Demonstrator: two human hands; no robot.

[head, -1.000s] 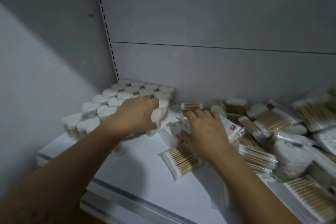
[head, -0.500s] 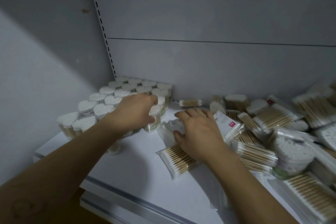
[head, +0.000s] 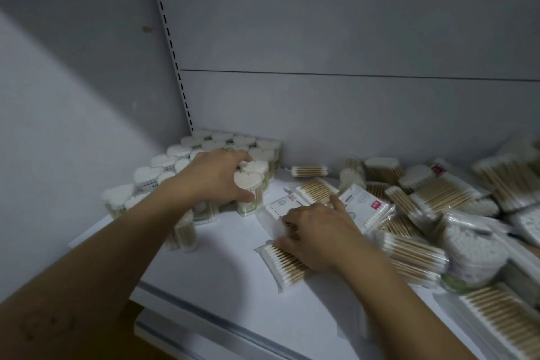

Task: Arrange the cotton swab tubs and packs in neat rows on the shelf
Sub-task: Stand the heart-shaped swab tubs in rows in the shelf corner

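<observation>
Heart-shaped cotton swab tubs stand in rows in the shelf's back left corner. My left hand grips one upright heart tub at the right end of those rows, standing on the shelf. My right hand lies over flat clear packs of wooden swabs; its fingers curl at the edge of a clear pack near the shelf's middle. A white boxed pack with a pink label lies just right of that hand.
A loose heap of swab packs and round tubs covers the right half of the white shelf. One small roll of swabs lies by the back wall. The shelf's front lip runs below my arms.
My left hand has set the heart tub upright at the end of the rows. My right hand has drawn back toward me, from the far packs onto the nearer clear pack.
</observation>
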